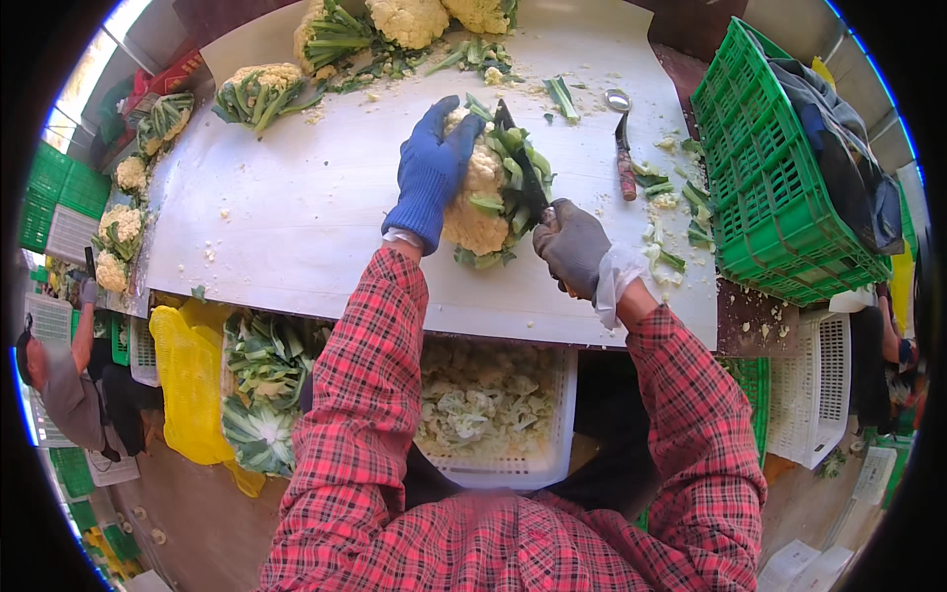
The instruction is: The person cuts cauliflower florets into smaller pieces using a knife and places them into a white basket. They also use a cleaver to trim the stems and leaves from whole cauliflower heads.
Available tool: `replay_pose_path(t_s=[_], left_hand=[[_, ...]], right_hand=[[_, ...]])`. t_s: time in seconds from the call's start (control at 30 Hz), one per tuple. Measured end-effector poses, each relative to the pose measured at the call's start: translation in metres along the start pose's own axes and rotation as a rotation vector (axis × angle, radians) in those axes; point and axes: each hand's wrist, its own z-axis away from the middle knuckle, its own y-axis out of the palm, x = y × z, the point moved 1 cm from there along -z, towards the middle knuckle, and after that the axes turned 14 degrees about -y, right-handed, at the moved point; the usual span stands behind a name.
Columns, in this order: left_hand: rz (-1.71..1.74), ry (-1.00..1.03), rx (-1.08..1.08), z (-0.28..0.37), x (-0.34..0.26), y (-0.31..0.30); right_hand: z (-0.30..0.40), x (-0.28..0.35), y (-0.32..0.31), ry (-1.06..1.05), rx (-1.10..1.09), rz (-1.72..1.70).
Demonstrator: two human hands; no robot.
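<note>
A cauliflower head [476,203] with green leaf stalks lies on its side on the white tabletop [311,200]. My left hand [435,166], in a blue knit glove, is pressed on the cauliflower's upper left side. In a grey glove, my right hand [573,244] grips the handle of a dark-bladed knife [527,166]. Its blade lies along the stalks on the cauliflower's right side; how deep it sits among them I cannot tell. To the right lies a spoon [618,100] beside a second knife [626,159] with a reddish handle.
More cauliflowers [407,22] lie along the far edge, with leaf scraps about. A green crate [777,170] holding cloth stands right. Below the table edge are a white crate [566,414] of florets, cut leaves [259,429] and a yellow mesh sack [185,385]. A co-worker [70,392] is far left.
</note>
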Motion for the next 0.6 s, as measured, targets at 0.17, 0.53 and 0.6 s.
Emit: replay_pose_path(t_s=[0.17, 0.53, 0.6], left_hand=[[-0.191, 0.032, -0.076, 0.004, -0.009, -0.008], [0.068, -0.003, 0.094, 0.014, -0.008, -0.003], [0.053, 0.024, 0.090, 0.014, -0.006, -0.006]], right_hand=[[0.009, -0.005, -0.004, -0.007, 0.039, -0.207], [-0.030, -0.055, 0.025, -0.024, 0.112, -0.146], [-0.026, -0.053, 0.022, -0.110, 0.133, -0.085]])
